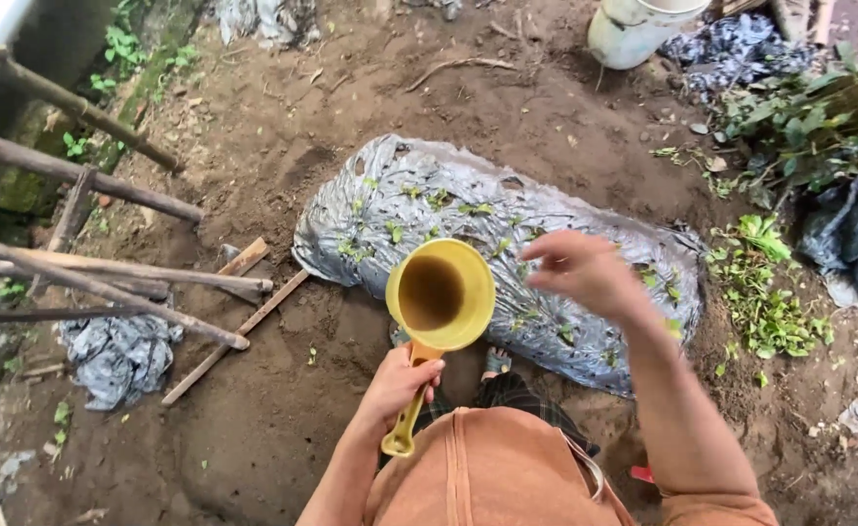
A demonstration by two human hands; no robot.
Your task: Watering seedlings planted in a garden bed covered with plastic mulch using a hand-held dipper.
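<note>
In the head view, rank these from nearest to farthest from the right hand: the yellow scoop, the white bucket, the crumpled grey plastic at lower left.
1. Yellow scoop: just left of the right hand, held by the left hand.
2. White bucket: top edge, above the hand.
3. Crumpled grey plastic: far left, beside the sticks.

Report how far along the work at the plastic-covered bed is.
Looks done: the silver plastic sheet lies over the mound, with small green seedlings showing through its holes. In hand: the left hand holds a yellow dipper of brownish liquid by its handle; the right hand hovers open over the sheet. Left: the dipper is not yet emptied.
</note>
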